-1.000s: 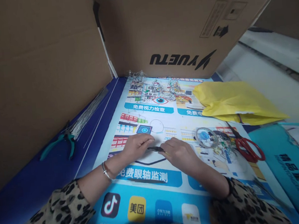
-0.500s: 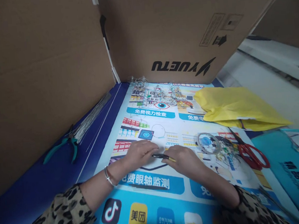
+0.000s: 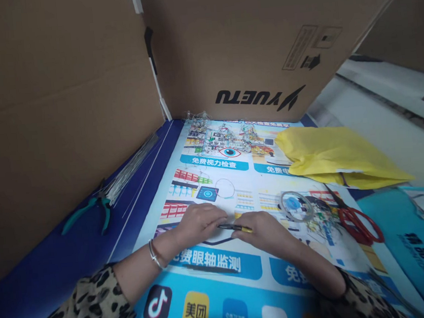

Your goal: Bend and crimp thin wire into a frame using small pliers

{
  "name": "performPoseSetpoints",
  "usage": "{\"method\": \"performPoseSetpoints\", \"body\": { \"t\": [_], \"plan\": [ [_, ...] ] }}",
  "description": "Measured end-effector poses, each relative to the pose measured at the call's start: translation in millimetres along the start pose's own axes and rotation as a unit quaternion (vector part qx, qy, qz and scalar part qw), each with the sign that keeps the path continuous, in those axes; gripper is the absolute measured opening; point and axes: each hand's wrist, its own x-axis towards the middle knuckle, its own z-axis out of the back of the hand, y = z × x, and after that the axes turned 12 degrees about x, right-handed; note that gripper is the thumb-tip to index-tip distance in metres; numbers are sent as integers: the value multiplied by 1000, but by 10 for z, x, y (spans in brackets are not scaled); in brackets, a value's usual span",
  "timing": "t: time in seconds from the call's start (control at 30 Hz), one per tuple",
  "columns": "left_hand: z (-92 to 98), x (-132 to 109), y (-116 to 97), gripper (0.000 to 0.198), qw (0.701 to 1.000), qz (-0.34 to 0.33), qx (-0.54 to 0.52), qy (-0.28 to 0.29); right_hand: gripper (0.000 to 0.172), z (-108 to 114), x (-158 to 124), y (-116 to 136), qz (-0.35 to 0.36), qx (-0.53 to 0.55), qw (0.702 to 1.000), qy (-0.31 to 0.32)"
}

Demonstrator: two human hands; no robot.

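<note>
Over the printed sheet [image 3: 244, 186], my right hand [image 3: 264, 228] is closed around a slim black-and-yellow hand tool [image 3: 236, 227], its dark end pointing left. My left hand [image 3: 199, 224], with a silver bangle at the wrist, pinches its fingers at that dark end; whatever lies between them is too small to make out. Just beyond the hands lies a thin wire loop [image 3: 225, 188]. To the right of my right hand are a coil of wire [image 3: 296, 206] and a tangle of small wire pieces [image 3: 324, 218].
Teal-handled pliers [image 3: 86, 214] and a bundle of straight wires [image 3: 133, 166] lie left. Red-handled scissors [image 3: 358, 223], a yellow bag [image 3: 337, 153] and a teal bag [image 3: 400, 231] are right. Wire pieces [image 3: 232, 137] heap at the back, before cardboard walls [image 3: 231, 43].
The tool has turned slightly flatter and shifted a little to the right with my right hand. Both hands stay closed and close together. The view has tilted slightly.
</note>
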Motion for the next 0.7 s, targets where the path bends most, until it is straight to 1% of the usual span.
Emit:
{"method": "performPoseSetpoints", "body": {
  "t": [0.2, 0.33, 0.4, 0.47, 0.53, 0.63, 0.7],
  "plan": [
    [38, 12, -28, 23, 1000, -10, 9, -3, 16, 18, 4, 3, 1, 24, 1000, 13],
    [31, 2, -27, 23, 1000, -13, -3, 1, 16, 32, -7, 23, -9, 40, 999, 20],
    [19, 0, -22, 21, 1000, -3, -16, -5, 17, 17, -12, 22, 0, 35, 999, 13],
    [14, 9, -18, 19, 998, 41, -42, -17, 16, -19, -6, 2, 27, 13, 999, -29],
    [22, 30, -10, 19, 989, 120, -82, -26, 14, -66, 16, -42, 69, -9, 993, -97],
    [49, 67, 17, 20, 958, 236, -160, -26, 14, -132, 67, -148, 121, -1, 973, -196],
    [64, 82, 44, 21, 934, 287, -213, -28, 14, -163, 100, -223, 122, 14, 961, -247]
  ]
}}
